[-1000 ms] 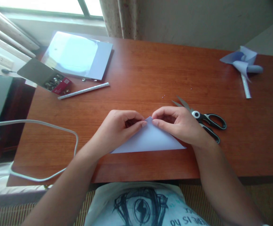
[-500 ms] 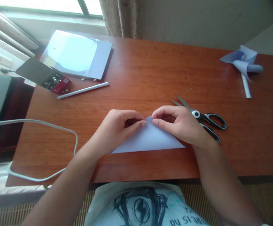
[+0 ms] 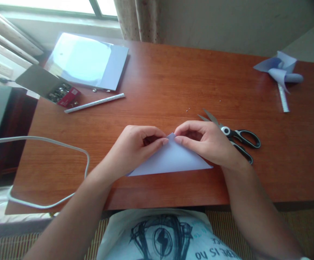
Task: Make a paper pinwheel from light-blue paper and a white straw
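Observation:
A sheet of pale paper [image 3: 170, 159], folded into a triangle, lies at the table's front with its long edge toward me. Near its top corner, my left hand [image 3: 140, 144] pinches the paper between thumb and fingers from the left side. My right hand [image 3: 203, 141] pinches the same corner from the right, a small gap away from the left fingertips. Just beyond the right hand lie black-handled scissors [image 3: 240, 137] with their blades apart; the hand hides part of them.
A paper pinwheel [image 3: 284, 72] lies at the back right. Toward the back left are a plastic-covered stack of sheets [image 3: 109, 68], a rolled paper stick [image 3: 94, 103] and an opened box of metal pins [image 3: 62, 94]. A white cable [image 3: 88, 159] loops over the table's left side.

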`<state>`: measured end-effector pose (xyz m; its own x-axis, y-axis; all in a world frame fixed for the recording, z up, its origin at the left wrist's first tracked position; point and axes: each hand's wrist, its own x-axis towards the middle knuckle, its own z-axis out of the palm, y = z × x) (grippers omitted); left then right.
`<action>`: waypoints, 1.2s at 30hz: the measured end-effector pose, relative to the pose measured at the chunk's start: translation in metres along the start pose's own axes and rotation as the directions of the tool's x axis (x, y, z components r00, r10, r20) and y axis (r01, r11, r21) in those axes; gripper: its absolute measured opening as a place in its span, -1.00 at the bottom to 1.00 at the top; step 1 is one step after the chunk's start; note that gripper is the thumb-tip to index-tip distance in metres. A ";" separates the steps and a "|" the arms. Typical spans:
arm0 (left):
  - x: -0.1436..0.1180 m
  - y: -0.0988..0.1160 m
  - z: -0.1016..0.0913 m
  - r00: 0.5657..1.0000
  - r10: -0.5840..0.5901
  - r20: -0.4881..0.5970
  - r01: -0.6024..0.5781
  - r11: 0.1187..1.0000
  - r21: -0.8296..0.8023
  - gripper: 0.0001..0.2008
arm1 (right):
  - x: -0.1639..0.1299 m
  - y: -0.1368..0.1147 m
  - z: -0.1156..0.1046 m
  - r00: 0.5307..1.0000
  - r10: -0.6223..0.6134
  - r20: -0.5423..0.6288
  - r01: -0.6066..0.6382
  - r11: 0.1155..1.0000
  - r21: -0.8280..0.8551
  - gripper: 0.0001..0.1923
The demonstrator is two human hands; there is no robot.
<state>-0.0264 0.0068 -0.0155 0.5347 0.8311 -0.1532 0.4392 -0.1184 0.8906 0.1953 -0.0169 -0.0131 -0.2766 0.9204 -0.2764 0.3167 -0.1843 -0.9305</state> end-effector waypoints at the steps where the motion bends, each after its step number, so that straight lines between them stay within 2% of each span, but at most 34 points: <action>1: 0.000 0.000 0.000 1.000 0.001 0.000 -0.001 1.000 0.003 -0.82 | 0.000 0.000 0.000 1.000 0.002 0.000 -0.002 1.000 -0.002 -0.91; 15: 0.000 0.003 0.000 1.000 0.018 -0.025 -0.016 0.999 0.050 -0.81 | 0.001 0.002 0.000 1.000 -0.022 -0.003 0.022 0.999 -0.033 -0.94; 23: 0.004 -0.003 0.006 0.996 0.085 -0.020 -0.077 0.964 0.256 -0.84 | 0.003 0.001 0.003 0.993 -0.120 -0.006 0.117 0.977 -0.178 -0.93; 27: 0.004 -0.004 0.004 0.994 0.105 -0.022 -0.091 0.932 0.351 -0.84 | 0.005 0.002 0.004 0.979 -0.195 -0.057 0.171 0.942 -0.289 -0.91; 30: -0.005 0.009 0.005 0.981 0.149 -0.128 -0.064 0.859 0.509 -0.81 | 0.009 0.005 0.005 0.969 -0.232 -0.081 0.190 0.918 -0.349 -0.90; 32: -0.016 0.023 0.012 0.957 0.225 -0.184 -0.043 0.736 0.676 -0.77 | 0.011 0.006 0.005 0.962 -0.258 -0.091 0.206 0.901 -0.381 -0.89; 36: -0.040 0.046 0.038 0.931 0.365 -0.025 -0.209 0.586 0.783 -0.69 | 0.016 0.007 0.007 0.947 -0.296 -0.122 0.219 0.878 -0.427 -0.89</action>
<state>0.0000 -0.0528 0.0151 0.6400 0.7438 0.1930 0.7110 -0.6684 0.2184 0.1867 -0.0059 -0.0256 -0.2446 0.9687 0.0427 0.6045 0.1868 -0.7744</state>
